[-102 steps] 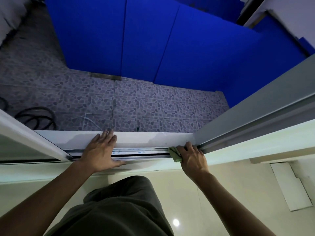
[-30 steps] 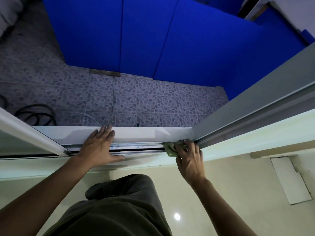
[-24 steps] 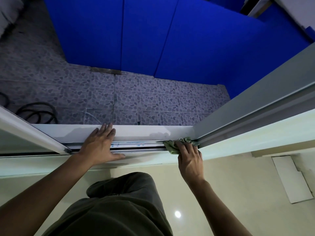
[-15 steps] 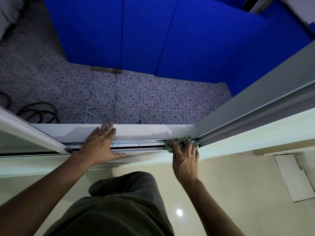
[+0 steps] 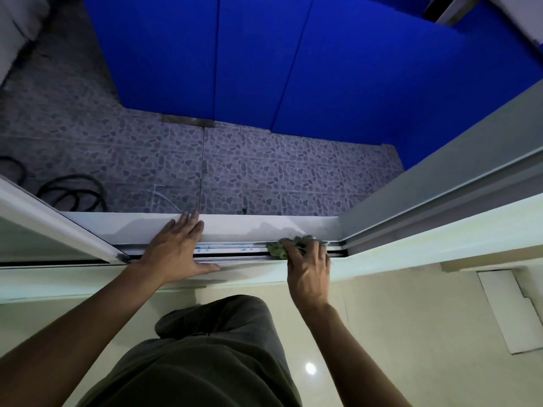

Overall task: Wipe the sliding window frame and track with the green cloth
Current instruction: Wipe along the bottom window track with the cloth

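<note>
The sliding window track [image 5: 235, 250] runs left to right across the middle of the head view, with metal rails and a white sill [image 5: 241, 226] beyond it. My right hand [image 5: 308, 267] presses the crumpled green cloth [image 5: 277, 249] into the track near its right end, fingers bent over the cloth. My left hand [image 5: 176, 248] lies flat, palm down, across the track and sill, fingers spread and holding nothing. The grey window frame [image 5: 440, 183] rises diagonally at the right, meeting the track just past the cloth.
A white sliding sash [image 5: 58, 227] stands at the left end of the track. Outside lie a pebble-pattern tiled floor [image 5: 264, 171], blue wall panels [image 5: 293, 60] and a coiled black hose [image 5: 73, 192]. My knee [image 5: 211, 324] sits below the sill.
My right hand has worked the cloth at the track's right end, spreading it toward the frame corner, then edging slightly left. My left hand has stayed planted.
</note>
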